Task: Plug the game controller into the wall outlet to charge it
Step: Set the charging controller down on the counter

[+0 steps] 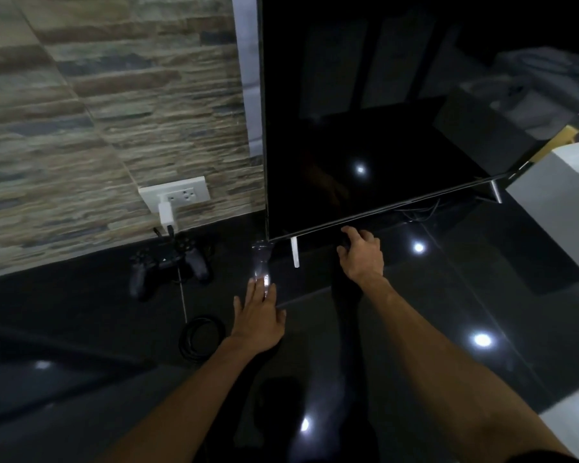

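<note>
A black game controller [168,266] lies on the glossy black surface close to the stone-look wall. Just above it, a white charger [165,212] sits plugged into the white wall outlet [176,194], and a dark cable runs from the charger down to the controller. My left hand [259,317] rests flat on the dark surface to the right of the controller, fingers spread and holding nothing. My right hand [361,252] is under the TV's lower edge, fingers curled over something dark; what it holds cannot be made out.
A large black TV [365,128] on white legs [295,252] stands right of the outlet. A coiled black cable [199,339] lies beside my left wrist. A clear plastic item [260,262] sits ahead of my left fingers. A white cabinet [559,208] stands at right.
</note>
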Demonstrator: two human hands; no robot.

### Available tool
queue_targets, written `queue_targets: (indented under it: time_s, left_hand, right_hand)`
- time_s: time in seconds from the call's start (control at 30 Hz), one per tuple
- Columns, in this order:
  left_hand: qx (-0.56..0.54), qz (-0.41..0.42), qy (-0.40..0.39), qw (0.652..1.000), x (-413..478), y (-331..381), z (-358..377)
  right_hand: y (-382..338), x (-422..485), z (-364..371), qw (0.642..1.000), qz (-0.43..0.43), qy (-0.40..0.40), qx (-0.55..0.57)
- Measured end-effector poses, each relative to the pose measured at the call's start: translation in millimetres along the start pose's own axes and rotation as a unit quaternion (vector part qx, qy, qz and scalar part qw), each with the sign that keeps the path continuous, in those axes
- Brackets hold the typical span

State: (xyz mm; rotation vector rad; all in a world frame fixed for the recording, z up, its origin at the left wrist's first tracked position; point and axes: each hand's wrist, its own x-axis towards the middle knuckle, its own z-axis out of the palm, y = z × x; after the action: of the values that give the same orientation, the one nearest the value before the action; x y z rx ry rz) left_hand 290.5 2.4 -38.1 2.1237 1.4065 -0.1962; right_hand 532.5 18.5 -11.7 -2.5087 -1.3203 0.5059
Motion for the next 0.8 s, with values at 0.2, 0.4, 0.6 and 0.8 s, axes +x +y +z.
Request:
queue_targets:
  time_s: [0.2, 0.4, 0.6, 0.8]
  left_hand:
    - [-0.067, -0.028, 0.099, 0.992, -43.5, -51.4, -24.1]
    - [-0.072, -0.162, 0.127, 0.976, -117.6, -148.6, -25.0]
    - [-0.079, -0.237, 0.114, 0.961, -173.9, -198.6, -3.7]
    - [-0.064, -0.242, 0.072, 0.966, -185.2, -196.8, 10.1]
  right_hand:
    - [-23.4, -43.3, 7.5, 0.996, 0.004, 0.083, 0.044]
    - [-80.6, -129.4, 57.4, 0.99, -0.125, 0.003, 0.061]
    - [-141.2, -196.2, 96.9, 0.959, -0.278, -0.045, 0.022]
    - [-168.3, -221.1, 119.2, 0.924, -0.324, -0.127, -0.156]
